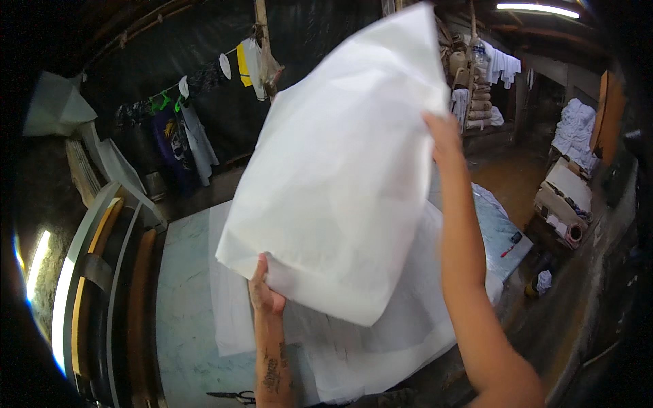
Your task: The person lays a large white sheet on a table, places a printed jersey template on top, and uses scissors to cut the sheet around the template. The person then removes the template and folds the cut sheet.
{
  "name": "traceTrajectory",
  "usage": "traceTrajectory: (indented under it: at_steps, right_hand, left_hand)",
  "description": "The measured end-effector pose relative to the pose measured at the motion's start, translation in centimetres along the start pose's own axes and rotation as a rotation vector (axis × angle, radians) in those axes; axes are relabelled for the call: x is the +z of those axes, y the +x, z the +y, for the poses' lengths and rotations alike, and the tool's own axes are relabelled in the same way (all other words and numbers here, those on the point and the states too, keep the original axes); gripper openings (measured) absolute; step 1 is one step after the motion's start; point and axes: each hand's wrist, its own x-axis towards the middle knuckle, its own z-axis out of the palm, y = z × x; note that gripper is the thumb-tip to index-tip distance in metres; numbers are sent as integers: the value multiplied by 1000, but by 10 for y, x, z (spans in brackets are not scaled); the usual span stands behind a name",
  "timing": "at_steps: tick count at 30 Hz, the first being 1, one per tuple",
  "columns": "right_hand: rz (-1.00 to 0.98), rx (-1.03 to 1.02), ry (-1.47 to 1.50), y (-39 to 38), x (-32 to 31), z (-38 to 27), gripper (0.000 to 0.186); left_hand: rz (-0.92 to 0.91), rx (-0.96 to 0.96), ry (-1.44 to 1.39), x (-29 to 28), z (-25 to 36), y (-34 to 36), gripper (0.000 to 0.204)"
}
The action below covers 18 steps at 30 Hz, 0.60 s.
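Observation:
A large white sheet [340, 170], paper-like and slightly bent, is held up above the table, tilted with its upper corner to the far right. My left hand [266, 289] grips its lower left edge, thumb on the near face and the other fingers partly hidden. Higher up, my right hand [445, 139] is closed on the right edge; it is a little blurred. Under the raised sheet, more thin white sheets [232, 313] lie spread over the pale marbled tabletop [182, 292]. Dark scissors [232, 395] rest at the near edge, beside my left forearm.
On the table's right part lies a small red-and-black tool [507, 253]. A curved-looking rack or frame [102, 285] stands along the left. Clothes [194, 139] hang at the back. Stacked rolled bundles [480, 109] and a white cloth pile [575, 132] are at the right.

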Motion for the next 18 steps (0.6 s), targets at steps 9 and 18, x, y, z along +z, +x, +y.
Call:
traceTrajectory:
  at_steps: [9,18]
  right_hand:
    - [492,508,213,-298,-256,186,52]
    - [696,774,231,-444,-323,270,40]
  left_hand:
    - [154,-475,623,-152,-86,-34,46]
    - [421,-546,647,-274,-133,-67,52]
